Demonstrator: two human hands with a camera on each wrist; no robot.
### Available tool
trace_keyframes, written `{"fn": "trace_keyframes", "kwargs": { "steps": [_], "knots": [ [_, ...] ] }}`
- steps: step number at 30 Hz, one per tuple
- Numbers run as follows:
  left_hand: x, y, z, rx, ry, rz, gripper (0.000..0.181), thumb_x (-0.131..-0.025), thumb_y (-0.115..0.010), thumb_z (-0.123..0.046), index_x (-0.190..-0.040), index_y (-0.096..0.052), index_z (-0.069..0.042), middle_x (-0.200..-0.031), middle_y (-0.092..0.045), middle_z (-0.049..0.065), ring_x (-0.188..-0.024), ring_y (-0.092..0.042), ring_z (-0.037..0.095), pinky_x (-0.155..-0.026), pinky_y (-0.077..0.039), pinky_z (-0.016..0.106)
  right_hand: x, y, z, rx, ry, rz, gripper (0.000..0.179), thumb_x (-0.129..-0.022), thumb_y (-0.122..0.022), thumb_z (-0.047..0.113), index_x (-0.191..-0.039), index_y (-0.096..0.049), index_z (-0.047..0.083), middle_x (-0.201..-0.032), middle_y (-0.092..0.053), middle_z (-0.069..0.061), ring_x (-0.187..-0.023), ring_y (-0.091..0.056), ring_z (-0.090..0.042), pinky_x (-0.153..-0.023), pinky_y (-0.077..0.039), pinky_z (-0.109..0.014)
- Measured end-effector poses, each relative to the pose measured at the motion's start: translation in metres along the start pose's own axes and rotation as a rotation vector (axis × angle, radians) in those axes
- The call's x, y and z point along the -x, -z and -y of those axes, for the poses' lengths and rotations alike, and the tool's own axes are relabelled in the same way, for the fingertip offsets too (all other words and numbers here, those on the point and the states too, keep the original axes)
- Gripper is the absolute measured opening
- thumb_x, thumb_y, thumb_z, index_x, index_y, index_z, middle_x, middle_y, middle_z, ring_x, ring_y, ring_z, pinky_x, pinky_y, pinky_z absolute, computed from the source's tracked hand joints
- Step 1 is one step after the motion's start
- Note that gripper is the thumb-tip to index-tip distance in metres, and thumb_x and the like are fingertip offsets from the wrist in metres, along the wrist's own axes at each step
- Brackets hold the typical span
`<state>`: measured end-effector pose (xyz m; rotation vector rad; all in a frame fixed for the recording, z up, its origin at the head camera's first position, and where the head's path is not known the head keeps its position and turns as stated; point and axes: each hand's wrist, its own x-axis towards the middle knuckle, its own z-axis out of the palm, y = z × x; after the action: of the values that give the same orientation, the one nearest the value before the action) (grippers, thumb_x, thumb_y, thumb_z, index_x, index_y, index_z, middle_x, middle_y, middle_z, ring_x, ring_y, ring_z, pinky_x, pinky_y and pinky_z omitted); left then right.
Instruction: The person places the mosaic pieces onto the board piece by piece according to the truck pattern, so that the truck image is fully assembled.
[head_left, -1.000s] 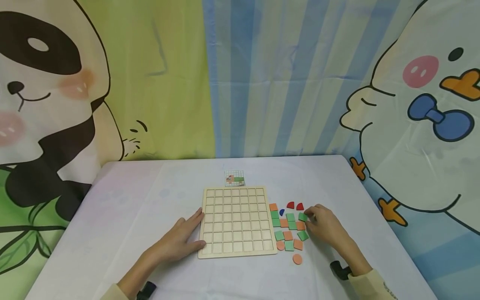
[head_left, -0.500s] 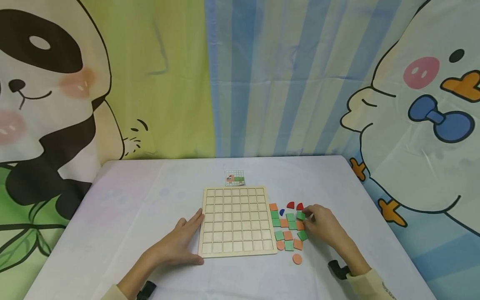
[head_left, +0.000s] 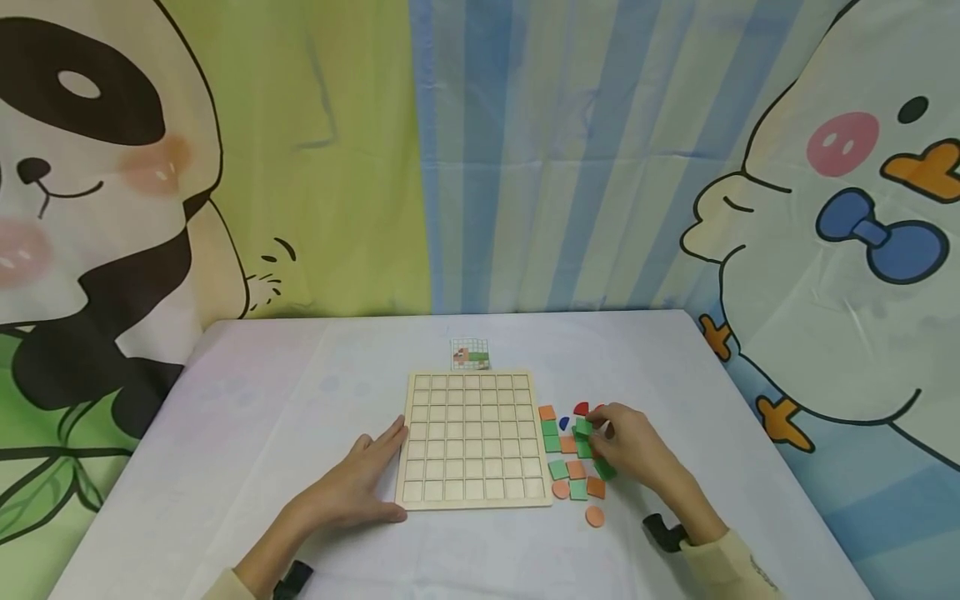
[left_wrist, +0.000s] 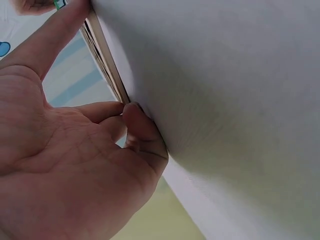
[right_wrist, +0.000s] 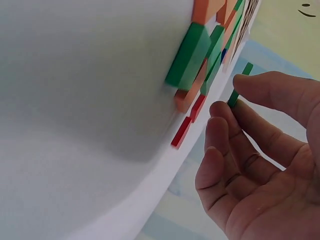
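Note:
A pale wooden grid board [head_left: 480, 440] with bare square cells lies on the white table. My left hand [head_left: 347, 483] rests along its left side, fingertips at the edge and thumb by the near corner. In the left wrist view the fingers meet the board's thin side. To the right of the board, my right hand [head_left: 641, 446] pinches a green square tile [right_wrist: 248, 69] between thumb and fingers, lifted above the table. Other green tiles [head_left: 558, 470] and orange tiles [head_left: 576, 470] lie flat beneath and around that hand, which hides some of them.
Beyond the board lies a small picture card [head_left: 470, 355] printed with a grid. Red quarter-round pieces [right_wrist: 182, 132], a blue half-round piece [head_left: 564, 423] and an orange disc [head_left: 595, 517] are among the loose pieces. Printed curtains hang behind the table.
My right hand has picked up the green tile and carried it left, over the other pieces. The left thumb has slid down to the board's near corner.

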<state>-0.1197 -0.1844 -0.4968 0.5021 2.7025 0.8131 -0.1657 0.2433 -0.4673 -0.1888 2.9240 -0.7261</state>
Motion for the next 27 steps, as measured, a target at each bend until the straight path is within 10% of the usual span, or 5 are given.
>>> {"fn": "trace_keyframes", "kwargs": {
  "steps": [8, 27],
  "knots": [
    [0.0, -0.002, 0.006, 0.02, -0.016, -0.037, 0.089, -0.091, -0.082, -0.033, -0.165, -0.037, -0.009, -0.179, -0.02, 0.002, -0.105, -0.038, 0.01, -0.095, -0.042, 0.028, -0.006, -0.006, 0.011, -0.026, 0.079, 0.022, 0.024, -0.093, -0.078, 0.008, -0.116, -0.075, 0.005, -0.1, -0.071, -0.003, -0.086, -0.058, -0.015, -0.067, -0.05, -0.024],
    [-0.001, -0.001, 0.008, 0.133, -0.033, -0.045, 0.086, -0.084, -0.088, -0.023, -0.159, -0.048, -0.009, -0.178, -0.025, 0.003, -0.106, -0.042, 0.014, -0.091, -0.041, 0.024, -0.015, -0.022, 0.025, -0.081, 0.116, 0.062, 0.024, -0.094, -0.075, 0.007, -0.118, -0.075, 0.006, -0.102, -0.07, 0.0, -0.084, -0.059, -0.012, -0.071, -0.051, -0.024]
  ]
}}
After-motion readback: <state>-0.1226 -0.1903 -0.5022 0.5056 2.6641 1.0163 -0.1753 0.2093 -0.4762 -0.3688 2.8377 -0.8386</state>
